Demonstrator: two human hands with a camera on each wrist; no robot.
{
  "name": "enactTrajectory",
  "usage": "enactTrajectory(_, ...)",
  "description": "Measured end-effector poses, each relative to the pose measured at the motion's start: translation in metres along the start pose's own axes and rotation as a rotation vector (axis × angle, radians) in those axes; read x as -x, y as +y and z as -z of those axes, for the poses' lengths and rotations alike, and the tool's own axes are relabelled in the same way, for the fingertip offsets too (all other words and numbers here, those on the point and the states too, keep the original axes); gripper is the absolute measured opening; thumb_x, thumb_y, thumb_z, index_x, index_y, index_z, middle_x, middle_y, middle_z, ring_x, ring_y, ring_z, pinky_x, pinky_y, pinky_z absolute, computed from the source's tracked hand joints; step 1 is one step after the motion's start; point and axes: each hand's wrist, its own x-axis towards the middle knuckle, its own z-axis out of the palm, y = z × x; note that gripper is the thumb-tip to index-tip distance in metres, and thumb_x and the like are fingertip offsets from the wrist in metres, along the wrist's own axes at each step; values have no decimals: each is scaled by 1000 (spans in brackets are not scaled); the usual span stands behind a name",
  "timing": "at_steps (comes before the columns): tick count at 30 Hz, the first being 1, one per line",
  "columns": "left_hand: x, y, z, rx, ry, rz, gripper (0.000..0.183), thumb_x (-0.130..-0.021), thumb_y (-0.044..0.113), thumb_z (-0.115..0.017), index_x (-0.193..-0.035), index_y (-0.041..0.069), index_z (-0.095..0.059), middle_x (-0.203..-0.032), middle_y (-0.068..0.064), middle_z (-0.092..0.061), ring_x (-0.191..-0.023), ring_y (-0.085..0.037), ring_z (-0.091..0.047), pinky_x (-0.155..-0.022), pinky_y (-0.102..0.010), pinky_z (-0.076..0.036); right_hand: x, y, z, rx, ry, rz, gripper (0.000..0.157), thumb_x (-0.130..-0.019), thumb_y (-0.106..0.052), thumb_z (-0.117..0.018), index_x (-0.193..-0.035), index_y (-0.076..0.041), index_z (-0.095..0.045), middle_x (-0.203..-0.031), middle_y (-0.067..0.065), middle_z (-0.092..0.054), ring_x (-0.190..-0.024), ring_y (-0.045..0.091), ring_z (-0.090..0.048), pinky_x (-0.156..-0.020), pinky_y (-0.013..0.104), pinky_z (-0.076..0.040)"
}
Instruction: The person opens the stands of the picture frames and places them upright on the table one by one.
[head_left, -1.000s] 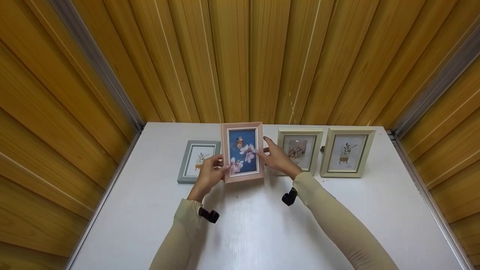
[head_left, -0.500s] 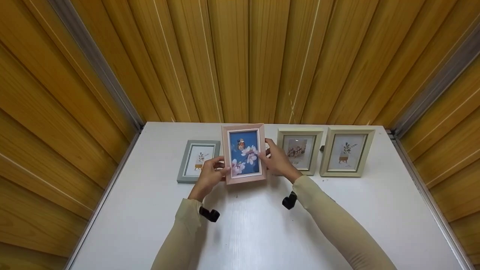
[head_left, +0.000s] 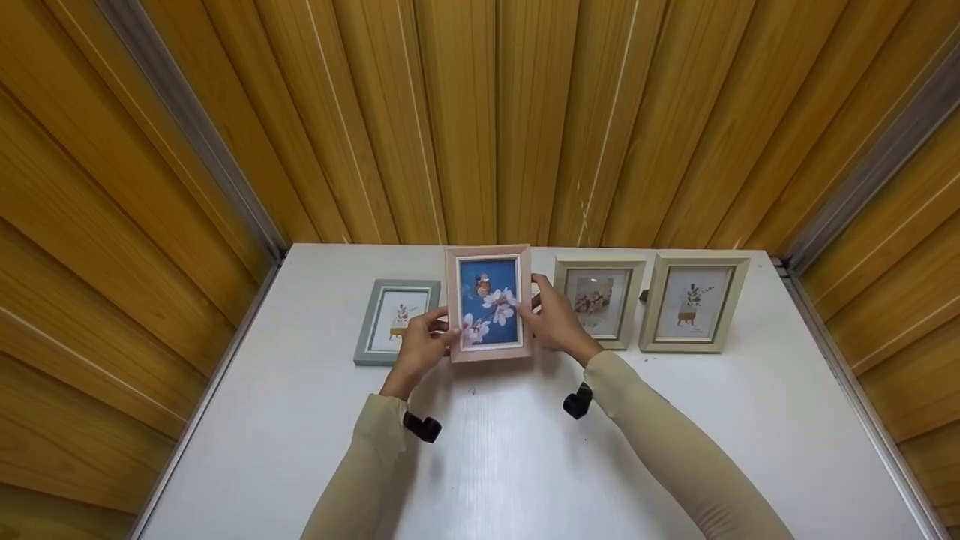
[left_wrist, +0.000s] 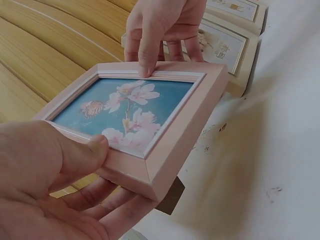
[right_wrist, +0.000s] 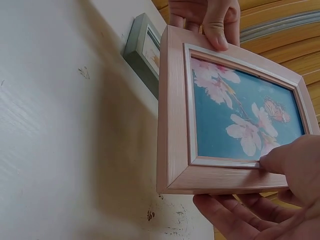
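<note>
A pink picture frame (head_left: 489, 355) with a blue picture of blossoms and a butterfly is held upright in both hands. My left hand (head_left: 422, 346) grips its left side, thumb on the front border and fingers behind. On the opposite side my right hand (head_left: 556, 321) grips it the same way, with the thumb (right_wrist: 280, 159) over the inner edge. In the left wrist view the pink frame (left_wrist: 187, 142) appears lifted off the table, and part of a dark stand (left_wrist: 171, 196) shows behind its lower edge.
A grey-green picture frame (head_left: 363, 346) stands left of the pink one, partly behind my left hand. Two cream picture frames, one nearer (head_left: 637, 289) and one farther right (head_left: 733, 300), stand on the white table (head_left: 495, 465). Wooden panels (head_left: 465, 120) rise behind.
The pink frame has shifted slightly right, dipping and then rising a little, with both hands keeping hold of it. The other frames have stayed in place.
</note>
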Motion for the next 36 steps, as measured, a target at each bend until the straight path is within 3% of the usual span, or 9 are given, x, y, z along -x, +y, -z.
enactTrajectory(4, 0, 4, -5, -156, 86, -77, 44, -93, 0, -71, -137, -2, -63, -102, -20, -73, -80, -25, -71, -66, -37, -62, 0, -1, -1, 11, 33, 9, 59, -102, -19, -64, -154, -10, -37, -100, 12, -66, -81, 23, -64, -63, 34, -53)
enactTrajectory(7, -1, 6, -11, -246, 184, -127, 44, -91, 0, -72, -134, -4, -64, -102, -23, -75, -86, -30, -75, -73, -41, -62, 1, 0, -2, 21, 69, 31, 58, -102, -18, -64, -153, -8, -38, -99, 12, -68, -82, 23, -64, -64, 35, -53)
enactTrajectory(13, -4, 8, -26, -287, 312, -158, 41, -89, -1, -74, -130, -2, -69, -102, -21, -76, -92, -30, -75, -81, -44, -60, 3, 0, -5, 49, 149, 60, 58, -100, -15, -66, -152, -4, -39, -98, 14, -69, -87, 26, -65, -71, 39, -54)
enactTrajectory(20, -5, 5, -33, -254, 323, -113, 42, -90, 0, -74, -132, 3, -69, -101, -18, -77, -84, -25, -75, -75, -42, -61, 4, 3, -11, 51, 185, 51, 59, -101, -13, -66, -152, -3, -39, -96, 13, -69, -84, 25, -64, -70, 39, -54)
enactTrajectory(24, -8, 2, -33, -244, 329, -140, 41, -91, 0, -74, -132, 2, -69, -101, -19, -77, -83, -26, -75, -75, -42, -61, 5, 2, -14, 62, 190, 55, 62, -101, -14, -64, -154, 1, -35, -102, 19, -69, -88, 29, -66, -75, 45, -55)
enactTrajectory(30, -12, -7, -35, -222, 346, -182, 41, -93, -1, -72, -134, 3, -68, -102, -19, -76, -80, -25, -75, -72, -41, -61, 8, -4, -18, 37, 132, 10, 78, -100, -19, -63, -161, 2, -19, -135, 32, -59, -113, 40, -65, -95, 55, -52)
enactTrajectory(36, -15, -12, -39, -237, 329, -166, 45, -97, 0, -64, -142, 7, -62, -114, -18, -74, -89, -26, -73, -78, -42, -61, 10, -5, -23, -67, 87, -48, 87, -101, -24, -62, -165, -5, -6, -158, 27, -38, -138, 43, -48, -111, 56, -41)
